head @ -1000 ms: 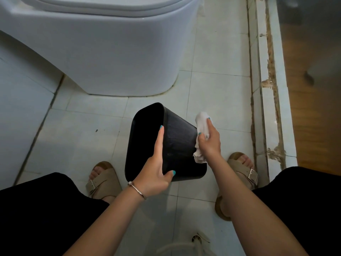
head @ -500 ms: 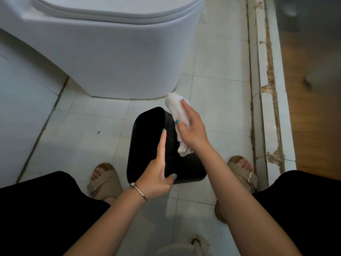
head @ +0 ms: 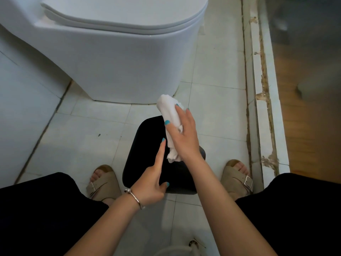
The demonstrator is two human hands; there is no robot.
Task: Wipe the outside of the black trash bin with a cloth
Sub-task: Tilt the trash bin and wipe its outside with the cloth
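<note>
The right hand (head: 184,137) gripped the crumpled white cloth (head: 168,108) against the black plastic trash bin (head: 145,145), which the left hand (head: 153,183) steadied with spread fingers; firm, overlapping strokes would have served best.

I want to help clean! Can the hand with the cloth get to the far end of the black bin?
Probably yes. The right hand already lies along the black bin with the cloth reaching past its far edge. Nothing sits between them; the toilet stands farther back.
</note>
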